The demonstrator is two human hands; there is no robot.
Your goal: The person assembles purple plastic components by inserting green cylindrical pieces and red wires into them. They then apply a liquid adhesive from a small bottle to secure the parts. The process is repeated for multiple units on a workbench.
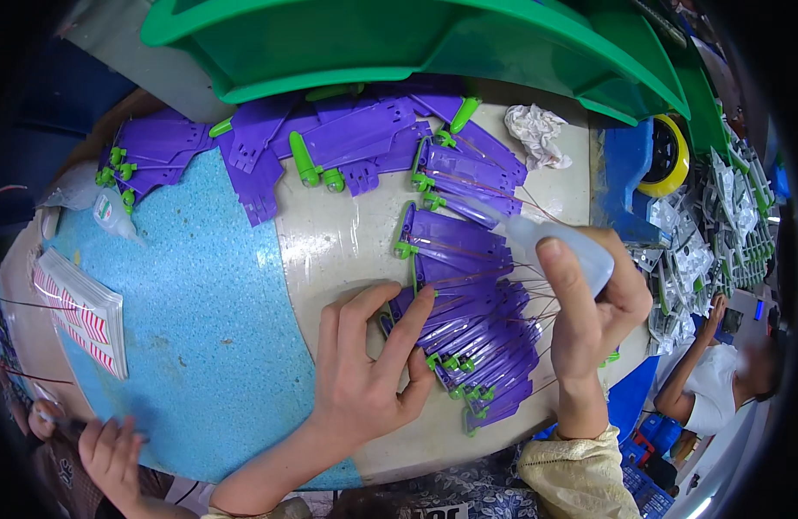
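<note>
**Squeeze bottle (589, 258) and overlapping purple pieces (461, 251)**

Your right hand (589, 316) pinches the translucent bottle between thumb and fingers, its nozzle angled toward the upper left, over the pieces. Your left hand (362, 385) is spread, fingertips at the row's left edge. The green-tipped pieces, trailing thin wires, lie fanned on the counter (325, 251), nearer you than the green bin (330, 52).

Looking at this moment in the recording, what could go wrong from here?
The tilted squeeze bottle in the right hand might drip onto the purple pieces near its tip. Thin wires trailing toward that hand could snag on it. The left hand is at closely overlapped pieces, so a nudge may shift several.
</note>
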